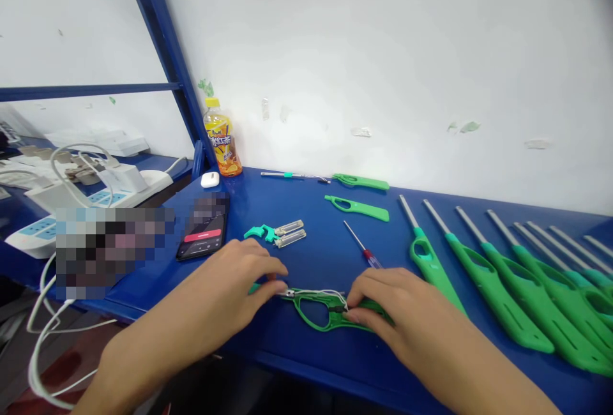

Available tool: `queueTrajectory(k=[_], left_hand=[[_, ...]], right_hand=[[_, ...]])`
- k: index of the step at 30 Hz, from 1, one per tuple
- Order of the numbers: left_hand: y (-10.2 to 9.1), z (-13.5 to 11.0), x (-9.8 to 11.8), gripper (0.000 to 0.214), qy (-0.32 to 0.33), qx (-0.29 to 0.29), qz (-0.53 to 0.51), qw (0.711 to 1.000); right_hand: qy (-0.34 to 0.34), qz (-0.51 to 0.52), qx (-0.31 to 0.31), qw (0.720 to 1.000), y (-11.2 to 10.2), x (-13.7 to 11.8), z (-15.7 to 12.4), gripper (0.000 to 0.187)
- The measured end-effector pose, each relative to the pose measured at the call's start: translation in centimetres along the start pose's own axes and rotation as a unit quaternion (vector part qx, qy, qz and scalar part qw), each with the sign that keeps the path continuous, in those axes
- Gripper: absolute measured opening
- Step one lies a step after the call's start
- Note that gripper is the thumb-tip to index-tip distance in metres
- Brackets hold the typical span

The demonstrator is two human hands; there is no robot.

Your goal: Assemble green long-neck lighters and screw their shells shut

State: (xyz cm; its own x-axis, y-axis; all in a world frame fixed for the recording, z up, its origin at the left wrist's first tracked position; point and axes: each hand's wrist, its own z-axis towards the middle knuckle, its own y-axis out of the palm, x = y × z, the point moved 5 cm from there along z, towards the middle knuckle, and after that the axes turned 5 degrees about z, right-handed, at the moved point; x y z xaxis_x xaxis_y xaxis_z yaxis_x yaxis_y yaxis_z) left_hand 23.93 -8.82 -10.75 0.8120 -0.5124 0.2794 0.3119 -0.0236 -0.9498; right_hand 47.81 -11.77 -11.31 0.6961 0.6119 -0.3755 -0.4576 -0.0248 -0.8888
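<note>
Left hand (239,278) pinches the lighter shell (309,316) at nine o'clock, steadying it while right hand (385,297) pinches it at three

Open green lighter shell (322,310) with white wires, flat near table's front edge.

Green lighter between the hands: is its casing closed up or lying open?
Open. The green lighter lies flat on the table, white wires exposed along it; the left hand and right hand rest on its ends.

Bare forearms, left hand (246,276), right hand (383,302)
</note>
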Motion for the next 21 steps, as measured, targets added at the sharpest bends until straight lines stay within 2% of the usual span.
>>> queueTrajectory(k=[4,9,15,21], left_hand=[[-1.7,0.8,-2.5,0.023,-0.063,0.085,0.111,0.988],[-1.7,1.9,-4.7,0.029,-0.105,0.078,0.152,0.980],[-0.5,2.7,-5.3,0.031,-0.123,0.071,0.164,0.976],[-2.4,1.9,-4.7,0.031,-0.164,0.116,0.151,0.968]], right_hand=[[-0.014,-0.014,0.016,1.000,-0.2,0.4,0.2,0.021],[-0.056,-0.032,0.059,0.996,-0.6,0.1,0.5,0.021],[-0.055,-0.042,0.069,0.995,-0.8,0.1,0.3,0.019],[-0.039,-0.031,0.052,0.997,-0.8,0.2,0.3,0.012]])
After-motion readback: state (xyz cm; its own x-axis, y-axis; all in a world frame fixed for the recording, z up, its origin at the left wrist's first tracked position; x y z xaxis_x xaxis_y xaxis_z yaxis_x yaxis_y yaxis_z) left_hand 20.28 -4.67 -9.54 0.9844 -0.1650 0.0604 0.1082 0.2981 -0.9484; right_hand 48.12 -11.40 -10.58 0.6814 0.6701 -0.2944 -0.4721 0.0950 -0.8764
